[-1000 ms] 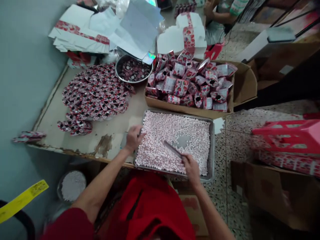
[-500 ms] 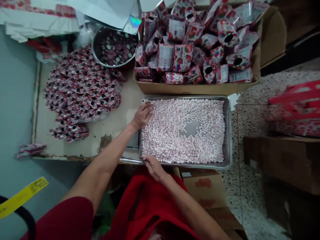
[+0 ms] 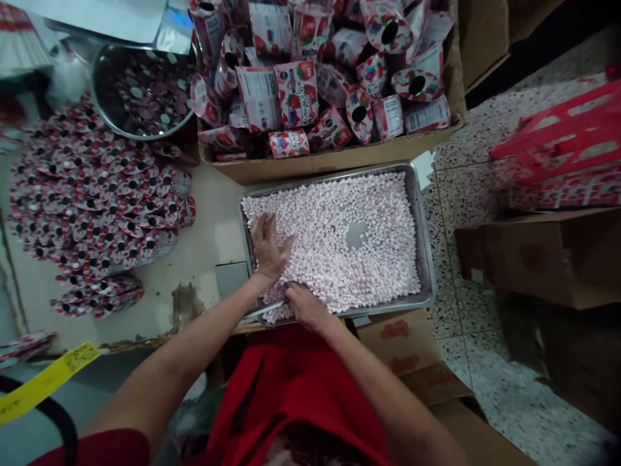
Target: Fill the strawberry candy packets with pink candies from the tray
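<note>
A metal tray (image 3: 427,259) holds a wide layer of small pale pink candies (image 3: 330,272), with a bare patch of metal right of its middle. My left hand (image 3: 269,249) lies on the candies at the tray's left side, fingers apart and thumb out. Just below it, my right hand (image 3: 308,309) is closed around the end of a long, thin metal tool (image 3: 266,310) at the tray's near left corner. The tool's exact kind is not clear. Part of a flat grey scale (image 3: 231,279) shows beside the tray's left edge.
Behind the tray stands a cardboard box (image 3: 339,155) full of strawberry-print packets (image 3: 297,97). Many printed pouches (image 3: 97,200) stand at left, near a metal bowl (image 3: 145,134) of round discs. A red crate (image 3: 557,139) and cardboard boxes (image 3: 538,259) are at right.
My left hand has moved from the tray's far left rim down onto the candies. My right hand has come in over the near left corner with the metal tool. The view has shifted.
</note>
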Demonstrator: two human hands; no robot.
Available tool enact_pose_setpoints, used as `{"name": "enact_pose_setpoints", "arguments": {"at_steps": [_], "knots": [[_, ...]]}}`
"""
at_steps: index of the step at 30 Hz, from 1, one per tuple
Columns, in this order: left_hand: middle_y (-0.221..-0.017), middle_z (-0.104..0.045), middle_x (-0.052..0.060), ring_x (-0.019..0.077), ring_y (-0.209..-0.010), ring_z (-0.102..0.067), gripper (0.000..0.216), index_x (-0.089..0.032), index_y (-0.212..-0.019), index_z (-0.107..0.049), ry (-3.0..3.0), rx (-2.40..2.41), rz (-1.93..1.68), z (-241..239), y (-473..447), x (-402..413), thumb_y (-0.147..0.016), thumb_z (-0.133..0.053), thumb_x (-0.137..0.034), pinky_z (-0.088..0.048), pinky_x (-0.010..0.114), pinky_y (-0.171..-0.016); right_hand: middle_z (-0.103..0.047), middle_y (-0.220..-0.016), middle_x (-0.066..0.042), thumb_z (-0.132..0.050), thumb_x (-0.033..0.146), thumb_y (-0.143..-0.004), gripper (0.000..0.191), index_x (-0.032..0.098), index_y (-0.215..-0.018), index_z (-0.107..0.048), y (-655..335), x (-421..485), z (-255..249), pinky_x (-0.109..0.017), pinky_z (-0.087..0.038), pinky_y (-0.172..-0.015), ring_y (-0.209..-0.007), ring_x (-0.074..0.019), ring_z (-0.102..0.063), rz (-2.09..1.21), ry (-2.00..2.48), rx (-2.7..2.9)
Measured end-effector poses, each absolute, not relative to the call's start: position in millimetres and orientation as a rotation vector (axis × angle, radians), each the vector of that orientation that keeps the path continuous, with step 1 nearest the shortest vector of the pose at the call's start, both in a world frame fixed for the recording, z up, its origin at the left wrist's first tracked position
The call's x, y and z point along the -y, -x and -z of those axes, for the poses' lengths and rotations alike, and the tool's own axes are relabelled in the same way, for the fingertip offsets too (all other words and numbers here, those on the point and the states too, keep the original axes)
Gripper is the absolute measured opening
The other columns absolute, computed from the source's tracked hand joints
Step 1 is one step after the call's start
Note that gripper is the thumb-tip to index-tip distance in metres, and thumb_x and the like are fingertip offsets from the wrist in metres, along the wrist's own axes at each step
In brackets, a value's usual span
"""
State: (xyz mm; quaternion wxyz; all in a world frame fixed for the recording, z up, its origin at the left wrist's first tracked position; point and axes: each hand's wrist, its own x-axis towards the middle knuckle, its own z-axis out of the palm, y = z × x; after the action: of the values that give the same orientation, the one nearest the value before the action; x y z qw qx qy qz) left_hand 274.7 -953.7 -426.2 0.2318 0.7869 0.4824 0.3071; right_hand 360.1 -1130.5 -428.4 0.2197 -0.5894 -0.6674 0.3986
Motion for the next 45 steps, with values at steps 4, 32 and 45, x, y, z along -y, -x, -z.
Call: {"name": "enact_pose_setpoints", "arguments": {"at_steps": [4, 32, 45], "knots": [[-0.147, -0.050, 0.015, 0.0303, -0.143, -0.044, 0.050, -0.023, -0.145, -0.051, -1.983, -1.458, -0.945, 432, -316, 975, -0.099, -0.053, -0.044, -0.035, 0.051, -0.122, -0.065, -0.101, -0.007, -0.050, 0.001, -0.088, 0.028, 0.022, -0.103, -0.061, -405, 1114, 425, -0.030, -0.044, -0.086, -0.092, -0.0223, -0.057, -1.105, 1.726, 1.843], [-0.134, -0.056, 0.016, 0.0247, -0.131, -0.045, 0.042, -0.011, -0.126, -0.060, -2.148, -1.478, -0.808, 442, -321, 927, -0.102, -0.052, -0.044, -0.035, 0.048, -0.120, -0.069, -0.079, -0.004, -0.057, 0.031, -0.092, 0.020, 0.026, -0.089, -0.077, -543, 1185, 384, -0.031, -0.042, -0.081, -0.081, -0.0219, -0.056, -1.174, 1.724, 1.680], [-0.148, -0.053, 0.019, 0.0336, -0.151, -0.039, 0.043, -0.020, -0.135, -0.056, -2.073, -1.444, -0.858, 430, -228, 1056, -0.100, -0.048, -0.044, -0.032, 0.061, -0.124, -0.066, -0.067, 0.001, -0.061, 0.035, -0.081, 0.024, 0.019, -0.086, -0.078, -558, 1159, 282, -0.025, -0.039, -0.062, -0.063, -0.0149, -0.054, -1.243, 1.741, 1.316]]}}
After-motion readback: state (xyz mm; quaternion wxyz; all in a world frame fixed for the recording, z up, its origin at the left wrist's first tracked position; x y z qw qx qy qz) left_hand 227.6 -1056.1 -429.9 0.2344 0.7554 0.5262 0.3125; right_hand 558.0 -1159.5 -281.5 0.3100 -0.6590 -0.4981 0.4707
